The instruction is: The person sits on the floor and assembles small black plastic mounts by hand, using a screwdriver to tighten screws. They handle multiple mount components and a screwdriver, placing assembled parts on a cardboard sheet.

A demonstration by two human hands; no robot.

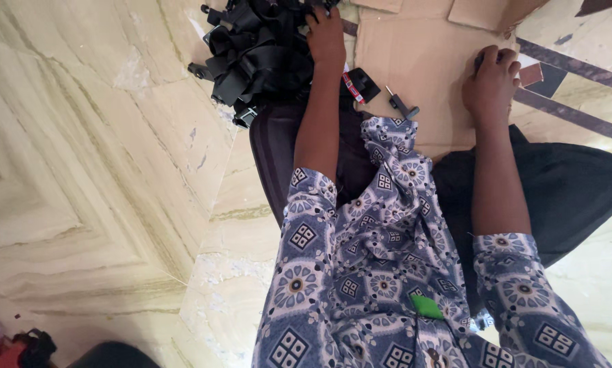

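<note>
The pile of plastic parts (255, 51) lies on the floor (81, 170), left of the cardboard sheet (421, 61). A screwdriver (401, 103) lies on the cardboard.

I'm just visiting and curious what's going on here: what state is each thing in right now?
Left hand: reaching into the black parts, fingers hidden among them.
Right hand: curled, knuckles pressed on the cardboard.
Pile of black parts: heaped loosely on the floor.
Cardboard: lying flat, opened out.
Small tool: lying loose on the cardboard, untouched.
</note>
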